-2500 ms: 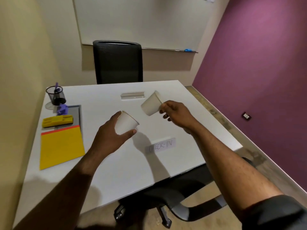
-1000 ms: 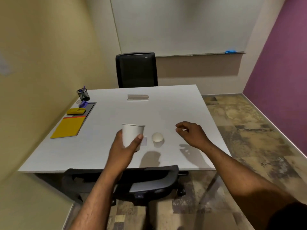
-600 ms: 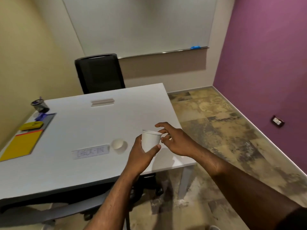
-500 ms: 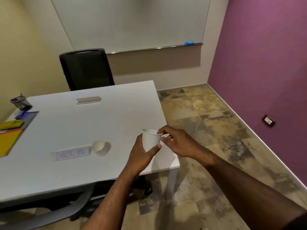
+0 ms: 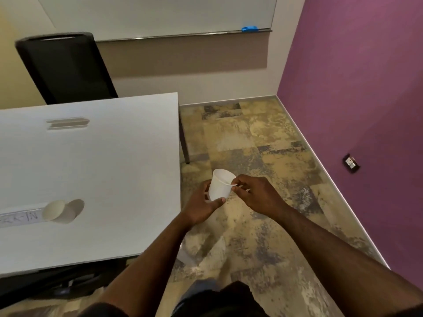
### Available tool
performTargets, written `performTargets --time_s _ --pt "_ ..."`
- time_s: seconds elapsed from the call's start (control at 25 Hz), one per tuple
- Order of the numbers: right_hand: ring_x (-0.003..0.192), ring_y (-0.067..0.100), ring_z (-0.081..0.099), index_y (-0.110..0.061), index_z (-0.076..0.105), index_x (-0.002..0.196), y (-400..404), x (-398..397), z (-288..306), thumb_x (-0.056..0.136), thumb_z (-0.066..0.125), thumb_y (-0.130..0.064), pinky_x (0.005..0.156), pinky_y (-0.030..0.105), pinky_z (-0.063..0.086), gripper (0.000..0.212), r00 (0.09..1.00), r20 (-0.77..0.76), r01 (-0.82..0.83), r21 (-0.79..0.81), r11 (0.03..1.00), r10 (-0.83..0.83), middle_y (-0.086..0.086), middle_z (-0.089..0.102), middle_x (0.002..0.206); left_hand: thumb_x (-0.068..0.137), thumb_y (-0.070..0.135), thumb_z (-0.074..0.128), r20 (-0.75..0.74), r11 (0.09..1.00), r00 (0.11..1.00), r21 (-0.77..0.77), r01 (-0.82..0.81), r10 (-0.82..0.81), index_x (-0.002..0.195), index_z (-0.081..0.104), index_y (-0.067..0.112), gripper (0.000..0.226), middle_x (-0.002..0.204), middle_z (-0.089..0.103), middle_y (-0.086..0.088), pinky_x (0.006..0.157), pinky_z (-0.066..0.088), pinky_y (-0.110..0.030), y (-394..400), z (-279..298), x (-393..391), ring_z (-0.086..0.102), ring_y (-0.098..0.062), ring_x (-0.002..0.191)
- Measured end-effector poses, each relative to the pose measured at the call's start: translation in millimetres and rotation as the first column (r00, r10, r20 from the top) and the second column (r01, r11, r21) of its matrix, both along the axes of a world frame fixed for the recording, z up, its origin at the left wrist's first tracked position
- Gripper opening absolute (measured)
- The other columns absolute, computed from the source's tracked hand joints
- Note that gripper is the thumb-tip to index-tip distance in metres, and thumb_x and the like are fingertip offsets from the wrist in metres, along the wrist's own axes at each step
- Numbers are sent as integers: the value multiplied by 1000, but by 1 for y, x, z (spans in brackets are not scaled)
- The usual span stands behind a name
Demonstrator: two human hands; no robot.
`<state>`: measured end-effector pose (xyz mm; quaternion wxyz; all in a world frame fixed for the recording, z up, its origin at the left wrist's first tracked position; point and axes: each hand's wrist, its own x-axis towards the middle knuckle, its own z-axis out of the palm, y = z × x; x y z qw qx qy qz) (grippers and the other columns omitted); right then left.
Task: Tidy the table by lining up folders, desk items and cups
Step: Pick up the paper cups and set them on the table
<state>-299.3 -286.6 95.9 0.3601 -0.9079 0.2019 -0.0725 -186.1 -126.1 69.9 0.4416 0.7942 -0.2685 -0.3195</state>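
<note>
Paper cup [image 5: 220, 185] off the table [image 5: 128, 170], over the floor: I'm cradling its base in my left hand [image 5: 201, 205], right hand [image 5: 256, 194] pinching the rim. Next I'm judging it belongs beside the overturned cup [image 5: 58, 211].
</note>
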Motion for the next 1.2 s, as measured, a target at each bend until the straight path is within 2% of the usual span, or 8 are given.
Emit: performTargets --time_s 0.08,0.28,0.44,0.6,0.76,0.88,1.0,1.2 --pt "79 3 65 -25 68 106 -30 15 -8 89 63 -28 71 25 52 18 1000 -4 18 18 1000 -18 -4 74 100 83 42 70 25 998 1000 55 -19 18 141 41 21 67 136 55 -2 90 50 -32 -23 -7 22 57 -20 113" --pt "80 4 64 -25 69 107 -112 91 -28 87 65 -27 69 20 48 20 999 -24 46 14 999 -46 -3 73 106 85 44 67 81 976 985 146 -162 152 139 45 19 63 138 56 -4 95 50 -36 -79 -43 114 57 -22 118" --pt "84 11 67 -21 69 110 -162 184 -39 86 68 -25 72 25 54 24 997 -75 -37 -54 998 33 2 73 109 87 49 55 196 914 974 366 -176 109 132 53 16 56 138 56 -8 104 46 -44 -108 -73 213 53 -27 125" --pt "78 11 67 -21 68 111 -183 282 -39 85 70 -24 67 26 53 26 966 -165 -214 -83 973 199 5 74 106 86 47 57 194 782 939 520 -344 284 147 37 16 71 162 19 -12 117 28 -44 -94 -83 282 20 -29 148" --pt "82 13 68 -20 67 112 -171 381 -40 85 69 -23 64 23 46 27 924 -172 -357 -71 931 341 5 74 107 89 52 53 140 663 909 642 -384 392 153 23 20 78 164 2 -11 119 23 -47 -62 -84 321 10 -35 150" --pt "86 12 70 -17 66 115 -151 453 -46 85 69 -23 65 22 50 31 872 -182 -467 -30 884 454 4 74 108 90 52 52 74 588 838 679 -440 541 153 21 20 78 164 0 -12 120 19 -45 -37 -88 337 10 -34 150" --pt "87 8 70 -16 63 118 -127 529 -59 84 71 -28 66 18 52 37 810 -203 -559 17 829 550 2 74 107 91 51 54 -29 536 696 660 -526 718 153 22 17 78 164 2 -13 121 17 -39 -21 -99 359 16 -28 150" --pt "96 9 71 -12 61 122 -82 662 -85 85 70 -31 73 15 45 43 666 -218 -722 52 690 714 4 73 112 93 54 46 -23 395 573 747 -535 819 154 17 21 76 164 -9 -12 121 6 -43 -13 -116 405 5 -34 151"
